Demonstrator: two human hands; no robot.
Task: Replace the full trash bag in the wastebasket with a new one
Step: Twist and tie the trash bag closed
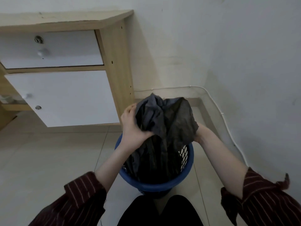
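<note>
A blue mesh wastebasket (177, 181) stands on the tiled floor just in front of my knees. A dark grey trash bag (164, 121) rises out of it, its top bunched well above the rim and its lower part hanging down inside the basket. My left hand (132, 128) grips the bag's left side, fingers closed around the gathered plastic. My right hand (197, 136) holds the bag's right side; most of that hand is hidden behind the plastic.
A wooden cabinet (114, 66) with a white drawer and a white door stands at the left against the wall. White walls meet in a corner behind the basket, and a thin white cable (226, 121) runs along the right wall's base. Pale floor tiles (57, 160) lie at the left.
</note>
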